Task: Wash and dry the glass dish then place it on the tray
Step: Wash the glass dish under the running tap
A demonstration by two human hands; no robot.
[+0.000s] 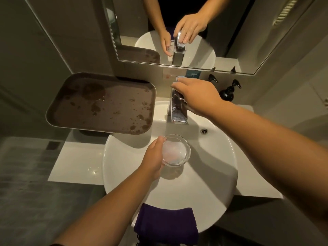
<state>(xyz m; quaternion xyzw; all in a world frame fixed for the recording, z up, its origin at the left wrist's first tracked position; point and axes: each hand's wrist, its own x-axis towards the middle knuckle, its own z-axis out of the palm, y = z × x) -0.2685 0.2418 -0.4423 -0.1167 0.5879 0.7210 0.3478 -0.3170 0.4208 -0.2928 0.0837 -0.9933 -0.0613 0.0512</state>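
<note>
A round clear glass dish (177, 150) is held over the white sink basin (213, 174), below the tap spout. My left hand (153, 157) grips its left rim, thumb on top. My right hand (197, 95) rests on the lever of the chrome tap (178, 112), fingers curled over it. No water stream is visible. A brown tray (101, 103) with water drops on it sits on the counter to the left of the sink. A dark purple cloth (166, 226) hangs over the sink's near rim.
A mirror (195, 23) on the wall behind reflects both hands and the tap. Black pump bottles (229, 91) stand right of the tap. The white counter (74, 162) extends left of the basin.
</note>
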